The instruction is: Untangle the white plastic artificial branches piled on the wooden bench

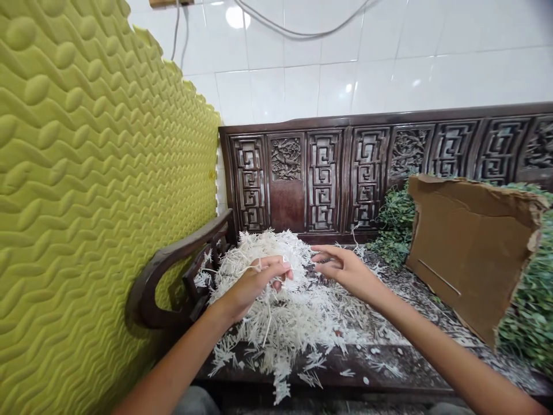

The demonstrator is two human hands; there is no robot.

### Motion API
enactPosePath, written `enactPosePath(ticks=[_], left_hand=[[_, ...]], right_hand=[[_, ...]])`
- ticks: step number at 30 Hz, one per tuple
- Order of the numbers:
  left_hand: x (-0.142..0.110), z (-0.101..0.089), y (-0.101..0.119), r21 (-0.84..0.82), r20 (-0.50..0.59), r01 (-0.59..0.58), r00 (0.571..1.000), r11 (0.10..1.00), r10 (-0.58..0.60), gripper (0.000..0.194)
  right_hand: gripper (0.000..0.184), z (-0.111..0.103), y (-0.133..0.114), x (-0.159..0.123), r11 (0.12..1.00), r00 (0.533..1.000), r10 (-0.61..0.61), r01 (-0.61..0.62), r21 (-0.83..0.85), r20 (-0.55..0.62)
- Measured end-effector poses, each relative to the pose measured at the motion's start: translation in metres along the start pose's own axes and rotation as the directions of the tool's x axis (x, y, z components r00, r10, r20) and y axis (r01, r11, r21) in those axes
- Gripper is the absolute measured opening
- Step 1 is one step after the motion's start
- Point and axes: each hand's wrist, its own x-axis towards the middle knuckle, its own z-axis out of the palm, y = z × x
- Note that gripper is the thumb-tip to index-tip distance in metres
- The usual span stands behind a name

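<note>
A large heap of white plastic sprigs [276, 323] with thin stems and needle-like tips lies on the dark wooden bench seat. Over the heap, my left hand [263, 276] is closed, thumb against the fingers, pinching a thin white plastic sprig [258, 266] that is mostly hidden by the fingers. My right hand [341, 266] hovers just right of it, beside the heap's edge. Its fingers are apart and slightly bent, with nothing seen between them.
A carved wooden bench back [287, 207] runs behind, with a curved armrest [149, 288] at left. Yellow foam matting [108, 173] stands along the left side. At right, a torn cardboard sheet [470, 248] leans against green artificial foliage [395, 219]. White scraps litter the seat.
</note>
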Motion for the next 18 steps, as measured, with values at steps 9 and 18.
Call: enactPosePath(ticks=[9,18], left_hand=[[-0.002,0.005,0.003,-0.028,0.061,-0.019,0.998,0.999,0.02,0.018],[-0.001,0.0,-0.013,0.007,0.094,-0.022,0.995,1.0,0.022,0.031]], right_hand=[[0.031,0.023,-0.043,-0.026,0.989,0.952,-0.146,0.151,0.003,0.271],[0.028,0.041,-0.03,-0.02,0.987,0.97,-0.149,0.134,0.091,0.193]])
